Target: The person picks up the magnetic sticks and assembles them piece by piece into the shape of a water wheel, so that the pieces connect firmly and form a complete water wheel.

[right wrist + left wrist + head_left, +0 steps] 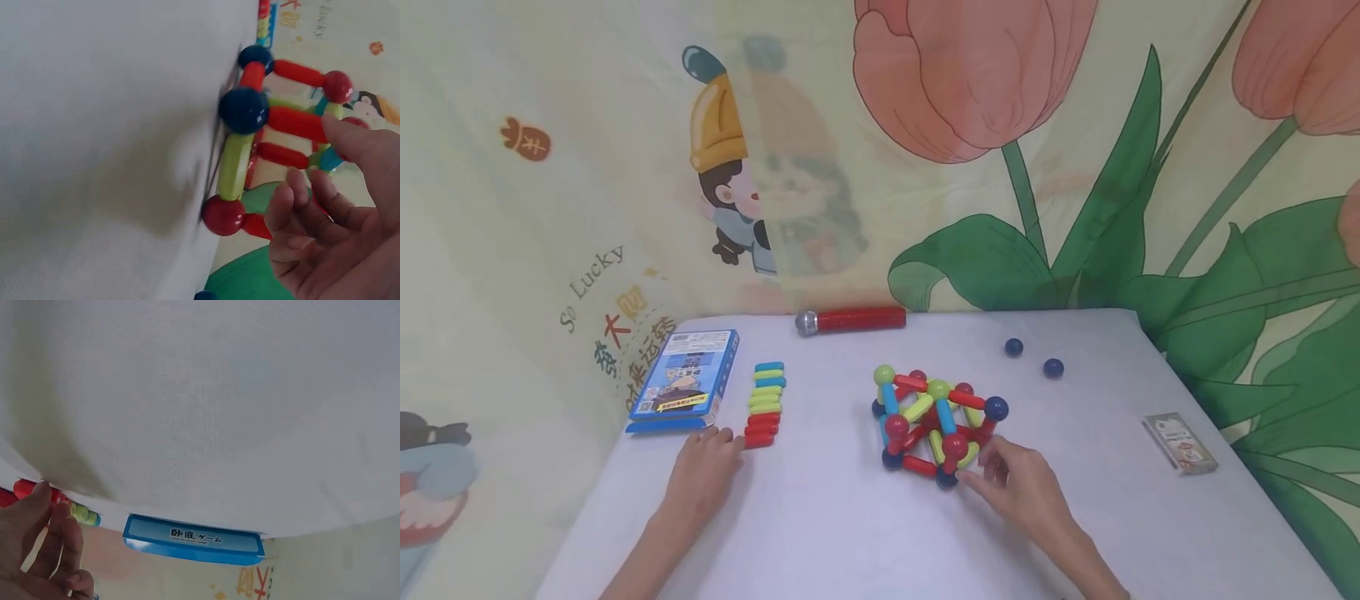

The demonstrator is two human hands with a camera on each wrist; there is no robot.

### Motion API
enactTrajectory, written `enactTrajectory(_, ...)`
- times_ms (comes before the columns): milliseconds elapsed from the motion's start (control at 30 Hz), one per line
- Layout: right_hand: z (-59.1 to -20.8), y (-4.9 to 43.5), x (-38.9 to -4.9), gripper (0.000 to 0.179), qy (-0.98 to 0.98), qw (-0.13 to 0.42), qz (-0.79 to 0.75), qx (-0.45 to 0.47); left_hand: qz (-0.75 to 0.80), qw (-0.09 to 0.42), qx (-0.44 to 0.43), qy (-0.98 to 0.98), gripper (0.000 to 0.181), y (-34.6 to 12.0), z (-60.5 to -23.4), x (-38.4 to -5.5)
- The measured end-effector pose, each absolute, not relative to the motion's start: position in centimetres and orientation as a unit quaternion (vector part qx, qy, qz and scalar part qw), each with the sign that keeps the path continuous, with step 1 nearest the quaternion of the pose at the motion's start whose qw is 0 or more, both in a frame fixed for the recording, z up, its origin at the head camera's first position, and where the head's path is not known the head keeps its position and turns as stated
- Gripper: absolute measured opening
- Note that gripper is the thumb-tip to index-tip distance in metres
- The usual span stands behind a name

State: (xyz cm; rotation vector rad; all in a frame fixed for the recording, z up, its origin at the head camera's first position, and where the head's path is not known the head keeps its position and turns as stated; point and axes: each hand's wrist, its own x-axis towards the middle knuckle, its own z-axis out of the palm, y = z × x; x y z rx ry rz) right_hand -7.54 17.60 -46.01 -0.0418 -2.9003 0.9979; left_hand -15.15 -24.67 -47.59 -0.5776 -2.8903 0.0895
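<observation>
Hand (706,467) at left pinches 1 red rod (760,442).

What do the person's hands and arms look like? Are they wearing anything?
The slim left hand and right hand are bare, without gloves, and I can make out no rings. The left forearm and right forearm look slim and bare too, with no clear sleeves, watches or markings.

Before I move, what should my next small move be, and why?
Perhaps lift the row's nearest red rod toward the ball-and-rod frame: your left hand is at that rod, your right hand is by the frame's near corner, and no rod appears to join its two near red balls.
</observation>
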Motion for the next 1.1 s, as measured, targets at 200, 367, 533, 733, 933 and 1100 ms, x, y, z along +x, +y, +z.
enactTrajectory(200, -47.7, 17.4, -8.7, 0.038, -0.954, 0.032, 0.299, 0.01, 0.009, 0.055, -0.211, -0.976, 0.027, -24.1, -47.8, -15.1)
enactTrajectory(367, -48.6, 17.4, -9.0, 0.028, -0.956, 0.033, 0.288, 0.04, 0.0, 0.06, -0.212, -0.976, 0.033, -24.0, -47.9, -15.0)
enactTrajectory(533, -48.5, 17.6, -9.0, 0.027, -0.954, 0.032, 0.293, 0.048, 0.018, 0.123, -0.211, -0.97, 0.046, -24.3, -48.6, -15.6)
enactTrajectory(733, -48.8, 17.3, -9.0, 0.027, -0.951, 0.027, 0.303, 0.059, 0.048, 0.124, -0.217, -0.967, 0.044, -24.4, -48.5, -15.4)
enactTrajectory(933, -49.1, 17.0, -9.2, 0.028, -0.949, 0.025, 0.308, 0.068, 0.011, 0.129, -0.226, -0.965, 0.046, -22.9, -48.3, -14.8)
enactTrajectory(1100, -49.1, 16.7, -9.6, 0.027, -0.947, 0.034, 0.312, 0.073, 0.002, 0.135, -0.221, -0.966, 0.045, -21.3, -48.7, -14.7)
